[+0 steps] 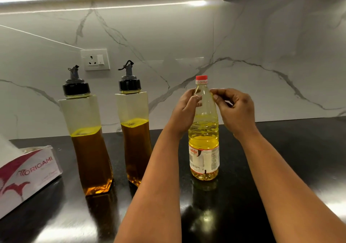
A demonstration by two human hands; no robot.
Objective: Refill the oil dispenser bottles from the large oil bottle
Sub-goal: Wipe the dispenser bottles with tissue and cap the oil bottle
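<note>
The large oil bottle (204, 139) is standing upright on the dark countertop (280, 158), its long axis vertical, directly ahead of the person and between the two raised hands. The left hand (184, 109) is closing on the bottle's upper taper from the left, fingers curled and thumb meeting the shoulder just below the neck. The right hand (234, 106) is approaching from the right, fingertips pinched lightly against the same taper; whether it is gripping firmly cannot be told. Both hands are sitting below the red cap (201, 77), which is still sealing the bottle, and both are about equally near it. The cap is lying straight above the fingers, so the coming move is likely requiring an upward reach along the bottle's axis. Count: one large bottle, two dispenser bottles. The left dispenser bottle (88, 141) and the right dispenser bottle (135, 136) are standing upright, well left of the hands, each capped with a black spout and roughly half full. One tissue box (26, 171) is lying at the far left.
</note>
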